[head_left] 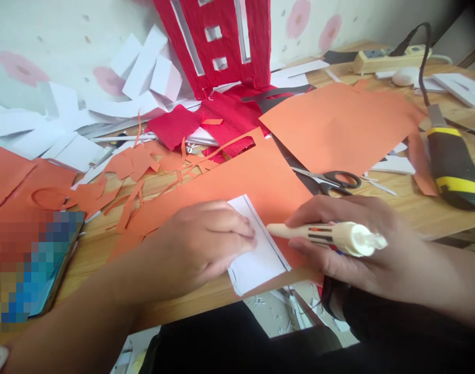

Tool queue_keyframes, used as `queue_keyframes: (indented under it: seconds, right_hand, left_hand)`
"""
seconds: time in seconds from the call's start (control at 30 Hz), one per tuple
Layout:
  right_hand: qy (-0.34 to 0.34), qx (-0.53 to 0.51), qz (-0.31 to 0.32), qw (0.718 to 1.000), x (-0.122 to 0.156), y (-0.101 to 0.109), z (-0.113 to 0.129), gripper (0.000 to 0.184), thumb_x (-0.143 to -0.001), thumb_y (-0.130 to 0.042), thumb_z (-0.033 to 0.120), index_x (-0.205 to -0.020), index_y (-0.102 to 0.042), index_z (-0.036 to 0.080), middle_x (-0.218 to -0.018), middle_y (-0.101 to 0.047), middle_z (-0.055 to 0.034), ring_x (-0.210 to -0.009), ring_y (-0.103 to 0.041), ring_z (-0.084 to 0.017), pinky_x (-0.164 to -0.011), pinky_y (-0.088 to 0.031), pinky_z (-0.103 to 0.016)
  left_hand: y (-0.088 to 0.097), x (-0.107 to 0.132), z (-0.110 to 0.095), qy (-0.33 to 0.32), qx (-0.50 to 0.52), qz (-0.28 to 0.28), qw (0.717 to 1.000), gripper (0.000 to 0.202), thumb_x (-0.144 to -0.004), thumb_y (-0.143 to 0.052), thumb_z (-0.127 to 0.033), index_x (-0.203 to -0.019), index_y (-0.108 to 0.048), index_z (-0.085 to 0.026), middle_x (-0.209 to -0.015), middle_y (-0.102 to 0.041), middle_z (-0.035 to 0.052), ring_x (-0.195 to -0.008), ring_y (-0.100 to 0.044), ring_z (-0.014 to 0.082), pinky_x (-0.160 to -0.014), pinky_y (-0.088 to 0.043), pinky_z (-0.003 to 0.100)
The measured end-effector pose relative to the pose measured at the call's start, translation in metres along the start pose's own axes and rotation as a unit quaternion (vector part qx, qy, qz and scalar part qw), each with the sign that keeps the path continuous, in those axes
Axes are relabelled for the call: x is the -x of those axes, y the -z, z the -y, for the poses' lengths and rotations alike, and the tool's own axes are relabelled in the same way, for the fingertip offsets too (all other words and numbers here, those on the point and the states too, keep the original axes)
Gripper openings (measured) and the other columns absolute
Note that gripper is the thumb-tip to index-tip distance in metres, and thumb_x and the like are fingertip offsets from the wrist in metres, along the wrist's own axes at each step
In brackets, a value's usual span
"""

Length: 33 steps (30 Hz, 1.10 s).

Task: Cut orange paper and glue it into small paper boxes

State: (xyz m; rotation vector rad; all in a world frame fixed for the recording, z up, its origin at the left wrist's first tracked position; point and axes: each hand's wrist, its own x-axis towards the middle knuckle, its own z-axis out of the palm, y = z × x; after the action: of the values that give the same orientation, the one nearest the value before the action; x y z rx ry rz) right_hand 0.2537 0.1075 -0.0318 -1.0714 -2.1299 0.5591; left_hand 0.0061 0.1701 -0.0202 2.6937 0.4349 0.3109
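Observation:
My left hand [200, 244] presses down with curled fingers on a small white paper piece [260, 257] that lies on an orange paper sheet [256, 179] at the table's front edge. My right hand [338, 244] grips a cream multi-colour pen [323, 235], its tip touching the right side of the white piece beside a drawn line.
Black-handled scissors [330, 181] lie just behind my right hand. A black and yellow tool [453, 166] with a cable rests at the right. A red paper building [217, 44], white paper scraps [144, 67], orange offcuts [124, 171] and a phone [38, 265] surround the spot. A power strip [381, 58] sits at the back.

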Motion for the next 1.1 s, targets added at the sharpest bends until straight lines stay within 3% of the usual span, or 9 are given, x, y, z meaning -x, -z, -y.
queue_keyframes:
  seconds: [0.37, 0.7, 0.93, 1.1]
  right_hand:
    - [0.009, -0.018, 0.043, 0.999, 0.006, 0.01, 0.009, 0.009, -0.091, -0.054, 0.018, -0.083, -0.058, 0.017, -0.062, -0.062, 0.0036, -0.046, -0.057, -0.006, -0.042, -0.042, -0.015]
    - [0.042, 0.051, 0.044, 0.997, 0.019, 0.011, 0.012, 0.016, -0.094, -0.051, 0.027, -0.081, -0.055, 0.018, -0.068, -0.067, -0.001, -0.051, -0.061, -0.01, -0.045, -0.045, -0.02]
    - [0.114, 0.128, 0.066, 0.983, 0.032, 0.004, 0.023, 0.018, -0.097, -0.043, 0.026, -0.085, -0.055, 0.018, -0.073, -0.068, -0.0044, -0.059, -0.063, -0.015, -0.053, -0.049, -0.028]
    - [0.158, 0.163, 0.092, 0.97, 0.03, 0.002, 0.036, 0.035, -0.098, -0.033, 0.016, -0.072, -0.055, 0.02, -0.065, -0.063, -0.0035, -0.055, -0.058, -0.016, -0.051, -0.047, -0.029]
  left_hand:
    - [-0.004, 0.0, 0.006, -0.029, -0.011, -0.024, 0.999, 0.018, -0.089, -0.057, -0.016, -0.101, -0.069, -0.019, -0.105, -0.072, 0.0039, -0.1, -0.063, 0.0157, -0.09, -0.047, 0.028]
    - [-0.004, -0.002, 0.005, -0.021, 0.001, -0.025, 0.999, 0.016, -0.089, -0.057, -0.018, -0.097, -0.071, -0.021, -0.101, -0.072, 0.0038, -0.091, -0.064, 0.0145, -0.081, -0.048, 0.026]
    - [-0.002, -0.004, 0.005, -0.031, -0.008, -0.014, 0.999, 0.021, -0.092, -0.051, -0.019, -0.097, -0.071, -0.022, -0.1, -0.073, 0.0047, -0.089, -0.063, 0.0162, -0.077, -0.048, 0.029]
    - [-0.003, -0.003, 0.006, -0.026, 0.005, -0.018, 1.0, 0.021, -0.091, -0.052, -0.02, -0.096, -0.071, -0.023, -0.099, -0.073, 0.0054, -0.089, -0.063, 0.0167, -0.078, -0.047, 0.03]
